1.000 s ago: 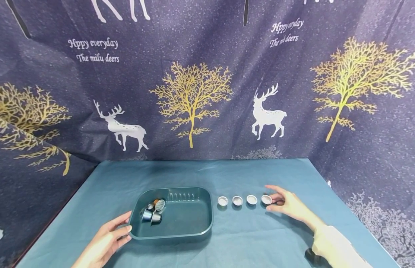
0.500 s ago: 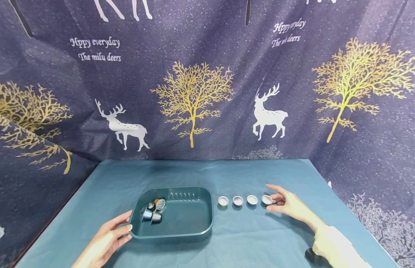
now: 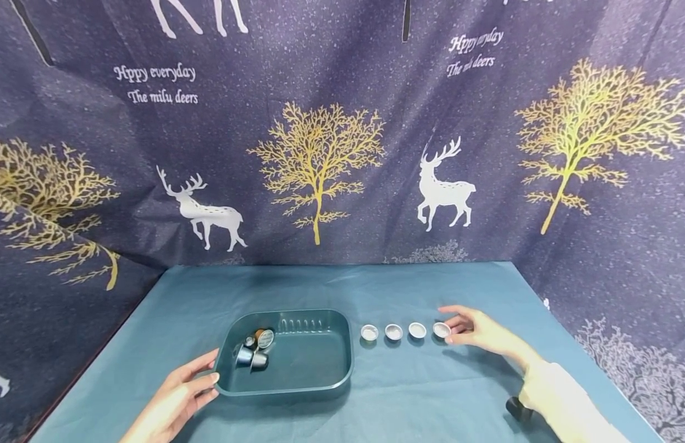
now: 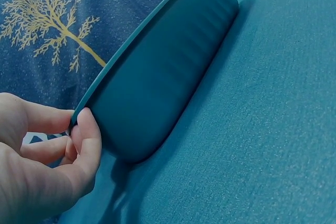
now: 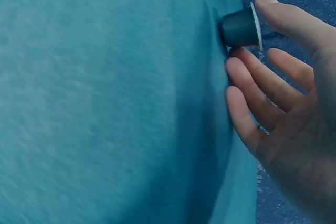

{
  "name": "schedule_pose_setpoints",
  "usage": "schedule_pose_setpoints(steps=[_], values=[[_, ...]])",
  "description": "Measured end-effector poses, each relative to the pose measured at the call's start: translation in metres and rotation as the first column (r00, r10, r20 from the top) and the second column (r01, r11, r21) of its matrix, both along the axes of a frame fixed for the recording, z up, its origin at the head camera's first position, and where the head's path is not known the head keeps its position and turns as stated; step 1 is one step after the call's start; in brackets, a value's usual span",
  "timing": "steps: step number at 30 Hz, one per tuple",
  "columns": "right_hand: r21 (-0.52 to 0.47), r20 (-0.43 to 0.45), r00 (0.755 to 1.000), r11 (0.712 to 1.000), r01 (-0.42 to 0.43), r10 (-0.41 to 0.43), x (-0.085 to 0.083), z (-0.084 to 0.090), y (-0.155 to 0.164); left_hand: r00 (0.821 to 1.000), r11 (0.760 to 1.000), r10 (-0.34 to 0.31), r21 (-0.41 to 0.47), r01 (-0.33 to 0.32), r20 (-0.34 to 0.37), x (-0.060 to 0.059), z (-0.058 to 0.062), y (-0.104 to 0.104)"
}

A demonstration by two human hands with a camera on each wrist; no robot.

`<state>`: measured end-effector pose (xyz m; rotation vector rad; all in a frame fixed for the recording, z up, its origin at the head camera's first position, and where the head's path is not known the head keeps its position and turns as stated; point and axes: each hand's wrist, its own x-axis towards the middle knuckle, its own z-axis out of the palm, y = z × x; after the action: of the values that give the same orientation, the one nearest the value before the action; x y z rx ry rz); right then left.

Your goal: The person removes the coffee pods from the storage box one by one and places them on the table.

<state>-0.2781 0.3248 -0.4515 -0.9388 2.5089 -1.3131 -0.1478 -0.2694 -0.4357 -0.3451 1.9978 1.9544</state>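
Note:
In the head view, my left hand (image 3: 179,392) pinches the left rim of a dark green tray (image 3: 312,363). Thumb and fingers meet at the tray's rim in the left wrist view. Several coffee capsules (image 3: 259,359) lie jumbled in the tray's left end, one orange, others blue or grey. Right of the tray, several capsules stand in a row, pale lids up. My right hand (image 3: 479,332) is at the rightmost capsule (image 3: 441,331). In the right wrist view this capsule (image 5: 240,28) is dark green, with fingertips close by its side and the thumb apart from its lid.
Other row capsules (image 3: 393,333) stand between the tray and my right hand. A small black object (image 3: 516,407) lies beside my right sleeve (image 3: 558,394). Behind the blue-green tablecloth (image 3: 409,394) hangs a dark curtain (image 3: 353,74) printed with trees and deer.
My right thumb has moved in toward the rightmost capsule, and the hand has turned slightly. The left hand and the tray stay as they were.

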Motion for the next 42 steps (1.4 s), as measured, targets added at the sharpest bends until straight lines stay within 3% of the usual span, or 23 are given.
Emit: schedule_pose_setpoints(steps=[6, 15, 23, 42], values=[[0.047, 0.041, 0.999, 0.999, -0.017, 0.015, -0.004, 0.019, 0.001, 1.000, 1.000, 0.001, -0.004, -0.001, 0.001, 0.000, 0.000, 0.000], [0.106, -0.042, 0.999, 0.994, 0.009, -0.005, -0.019, 0.062, -0.015, 1.000, 1.000, -0.007, -0.006, 0.007, 0.003, -0.001, 0.000, -0.001], [0.117, -0.043, 0.999, 0.993, 0.025, -0.020, -0.028, 0.094, -0.044, 1.000, 1.000, -0.005, -0.006, 0.005, 0.003, -0.002, 0.000, -0.001], [0.050, -0.017, 0.997, 0.996, -0.080, 0.081, -0.052, 0.134, -0.128, 1.000, 1.000, 0.023, 0.009, -0.023, 0.010, -0.001, 0.000, 0.000]])
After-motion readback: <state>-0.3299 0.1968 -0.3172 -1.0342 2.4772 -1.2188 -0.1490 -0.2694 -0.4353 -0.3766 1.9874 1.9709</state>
